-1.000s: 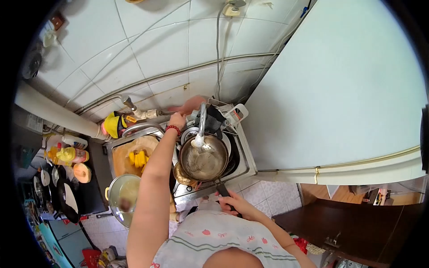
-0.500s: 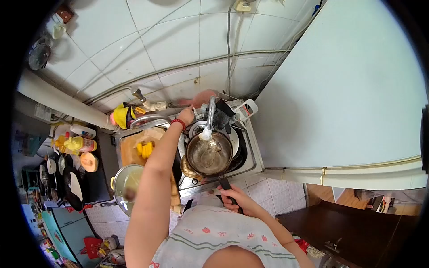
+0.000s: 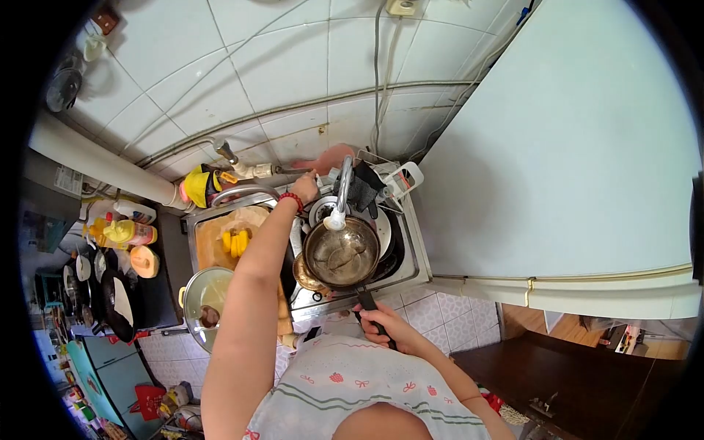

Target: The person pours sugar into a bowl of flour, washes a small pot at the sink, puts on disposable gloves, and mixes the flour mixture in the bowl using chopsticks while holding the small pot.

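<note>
A tall, smooth, pale blue-white panel (image 3: pixel 565 147) fills the right side. Beside it is a stainless-steel double sink (image 3: pixel 421 262), and on the far left a dark, flat table (image 3: pixel 158 290). The left basin has a tan, flat board (image 3: pixel 209 253) in it.

Above the right basin is a round metal pan with a black handle (image 3: pixel 339 253). Its inside is brownish-grey and glossy, with bright streaks of reflection across the base, and its wall is darker and stained. It sits directly below a curved chrome faucet (image 3: pixel 345 180), whose white nozzle overlaps the pan's far rim.

The right hand (image 3: pixel 385 328) has its fingers wrapped around the black handle. The left hand (image 3: pixel 304 187) reaches to the base of the faucet, fingers bent; whether they grasp anything there I cannot tell.

On the table stands a yellow plastic bottle with a pinkish label (image 3: pixel 130 232), its print too small to read. Thick yellow pieces (image 3: pixel 235 243) lie on the board. A small white printed sticker (image 3: pixel 67 180), at far left, is likewise illegible.
</note>
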`<act>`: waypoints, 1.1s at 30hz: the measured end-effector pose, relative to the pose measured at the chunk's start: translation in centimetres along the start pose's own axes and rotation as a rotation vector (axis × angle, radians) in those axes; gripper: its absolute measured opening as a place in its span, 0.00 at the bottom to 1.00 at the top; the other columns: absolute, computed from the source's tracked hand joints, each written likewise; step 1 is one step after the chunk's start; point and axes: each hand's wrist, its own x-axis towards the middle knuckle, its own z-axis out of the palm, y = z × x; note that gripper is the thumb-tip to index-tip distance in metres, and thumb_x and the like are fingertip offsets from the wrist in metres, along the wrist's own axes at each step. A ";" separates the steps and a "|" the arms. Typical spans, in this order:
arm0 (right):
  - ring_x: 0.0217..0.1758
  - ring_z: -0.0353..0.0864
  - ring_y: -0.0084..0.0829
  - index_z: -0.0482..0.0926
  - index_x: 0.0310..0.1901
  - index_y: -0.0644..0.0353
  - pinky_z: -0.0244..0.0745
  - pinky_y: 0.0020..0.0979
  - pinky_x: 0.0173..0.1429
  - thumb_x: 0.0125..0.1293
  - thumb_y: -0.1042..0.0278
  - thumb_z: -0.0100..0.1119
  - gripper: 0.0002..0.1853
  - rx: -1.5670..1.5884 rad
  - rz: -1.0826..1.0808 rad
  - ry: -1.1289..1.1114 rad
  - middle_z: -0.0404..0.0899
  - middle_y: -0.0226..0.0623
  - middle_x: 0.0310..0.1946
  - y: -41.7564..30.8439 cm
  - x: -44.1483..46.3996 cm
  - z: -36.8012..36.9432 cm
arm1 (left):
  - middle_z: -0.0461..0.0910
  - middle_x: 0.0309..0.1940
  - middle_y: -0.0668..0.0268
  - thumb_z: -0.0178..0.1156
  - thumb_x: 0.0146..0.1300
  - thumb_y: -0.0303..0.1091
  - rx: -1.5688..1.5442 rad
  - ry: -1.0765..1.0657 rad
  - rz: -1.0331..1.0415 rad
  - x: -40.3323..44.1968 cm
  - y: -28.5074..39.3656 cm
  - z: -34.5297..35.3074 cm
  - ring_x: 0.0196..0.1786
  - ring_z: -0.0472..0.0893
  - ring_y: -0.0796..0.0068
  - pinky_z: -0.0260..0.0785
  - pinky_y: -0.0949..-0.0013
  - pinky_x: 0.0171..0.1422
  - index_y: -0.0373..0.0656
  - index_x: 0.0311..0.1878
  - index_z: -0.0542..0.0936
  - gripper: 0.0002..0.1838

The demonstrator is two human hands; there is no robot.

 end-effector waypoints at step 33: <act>0.14 0.56 0.14 0.66 0.51 0.57 0.47 0.19 0.16 0.68 0.65 0.56 0.15 -0.054 -0.020 -0.011 0.62 0.24 0.20 1.0 0.5 -1.6 | 0.54 0.73 0.50 0.47 0.58 0.26 0.281 -0.198 0.083 0.0 -0.5 0.1 0.76 0.54 0.58 0.47 0.65 0.79 0.35 0.71 0.58 0.34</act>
